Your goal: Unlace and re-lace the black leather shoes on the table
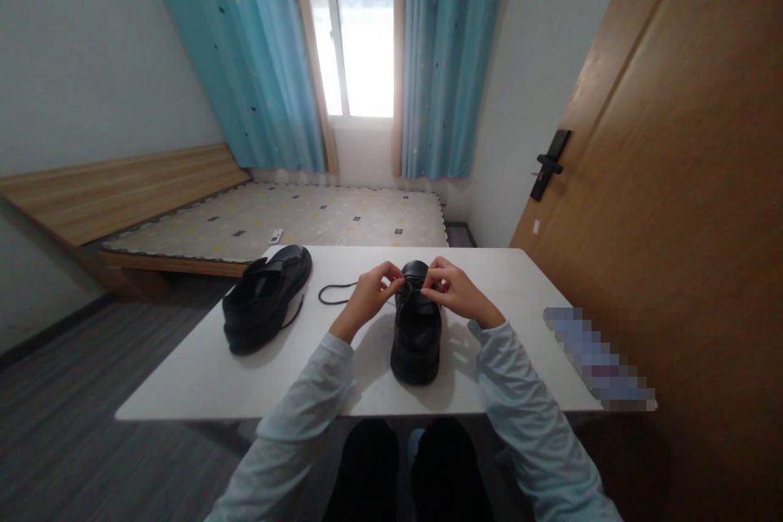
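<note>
A black lace-up shoe (416, 347) stands upright on the white table, its heel toward me and its toe pointing away. At the left side of its lacing is my left hand (374, 294), thumb and fingers pinched on the shoelace (336, 294), part of which loops out onto the table to the left. My right hand (456, 289) pinches at the right side of the lacing, its fingertips close together on the lace. The exact grip of the fingertips is small and partly hidden. A second black shoe (266, 302) sits further left, a lace trailing beside it.
The white table (183, 383) has its front edge just before my knees. A blurred flat item (593, 359) lies at its right edge. Behind stand a bed (342, 216) with a small white device (276, 236), and a wooden door (685, 179) on the right.
</note>
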{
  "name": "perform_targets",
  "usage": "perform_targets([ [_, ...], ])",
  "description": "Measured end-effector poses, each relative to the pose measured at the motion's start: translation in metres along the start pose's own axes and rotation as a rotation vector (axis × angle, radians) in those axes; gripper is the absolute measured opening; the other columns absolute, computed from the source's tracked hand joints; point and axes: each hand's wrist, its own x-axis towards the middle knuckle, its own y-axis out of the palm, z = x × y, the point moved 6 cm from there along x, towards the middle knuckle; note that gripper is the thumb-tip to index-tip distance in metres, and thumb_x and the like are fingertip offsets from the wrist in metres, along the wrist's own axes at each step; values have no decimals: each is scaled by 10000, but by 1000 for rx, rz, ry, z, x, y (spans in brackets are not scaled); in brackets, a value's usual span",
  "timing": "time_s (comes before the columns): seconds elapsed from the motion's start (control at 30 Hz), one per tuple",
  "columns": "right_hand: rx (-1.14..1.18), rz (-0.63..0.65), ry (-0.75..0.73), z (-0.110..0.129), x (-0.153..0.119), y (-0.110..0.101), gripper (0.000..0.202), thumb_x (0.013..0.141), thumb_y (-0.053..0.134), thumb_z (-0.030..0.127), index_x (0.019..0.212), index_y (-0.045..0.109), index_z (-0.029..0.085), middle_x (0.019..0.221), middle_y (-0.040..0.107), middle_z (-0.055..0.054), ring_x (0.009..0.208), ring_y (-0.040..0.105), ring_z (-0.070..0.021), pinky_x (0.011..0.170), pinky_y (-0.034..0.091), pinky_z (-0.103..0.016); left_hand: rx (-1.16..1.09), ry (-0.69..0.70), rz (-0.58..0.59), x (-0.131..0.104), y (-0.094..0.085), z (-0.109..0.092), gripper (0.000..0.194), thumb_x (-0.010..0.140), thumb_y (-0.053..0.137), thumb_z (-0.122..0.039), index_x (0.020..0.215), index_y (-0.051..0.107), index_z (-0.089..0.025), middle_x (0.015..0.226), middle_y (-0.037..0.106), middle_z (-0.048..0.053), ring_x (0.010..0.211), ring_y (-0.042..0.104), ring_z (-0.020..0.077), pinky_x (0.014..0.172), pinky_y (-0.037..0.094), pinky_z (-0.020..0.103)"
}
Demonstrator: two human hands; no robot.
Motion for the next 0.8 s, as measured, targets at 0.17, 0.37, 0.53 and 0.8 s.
perform_targets([
  [0.17, 122, -16, 36, -1, -5, -15, 188, 784, 633, 283, 672, 579, 142, 866, 472, -27, 704, 482, -104, 508, 384, -189, -56, -30, -3, -1, -1, -2, 125, 802, 591, -291, 806, 602, -166, 767, 644, 6, 715, 600, 121, 633, 484, 233],
  [0.37, 268, -18, 37, -3, -9, -25, 259, 773, 660, 366, 668, 572, 146, 868, 469, -32, 727, 480, -113, 506, 402, -191, -54, -30, 82, -1, 3, 0, 165, 775, 595, -240, 915, 652, -174, 753, 663, 9, 690, 607, 117, 641, 483, 231],
  [0.53, 370, -2, 28, 1, -12, -30, 283, 759, 682, 387, 656, 578, 146, 853, 464, -31, 716, 477, -111, 515, 413, -202, -22, -32, 91, -1, 3, 0, 186, 788, 575, -282, 910, 676, -184, 769, 665, 17, 702, 602, 126, 636, 484, 230],
  [0.8, 355, 255, -25, 9, -15, -17, 263, 745, 707, 376, 663, 625, 139, 794, 511, -21, 713, 495, -114, 595, 410, -234, 171, -170, -181, 0, -17, 22, 179, 796, 517, -211, 882, 672, -188, 835, 703, 32, 670, 621, 139, 668, 498, 264],
])
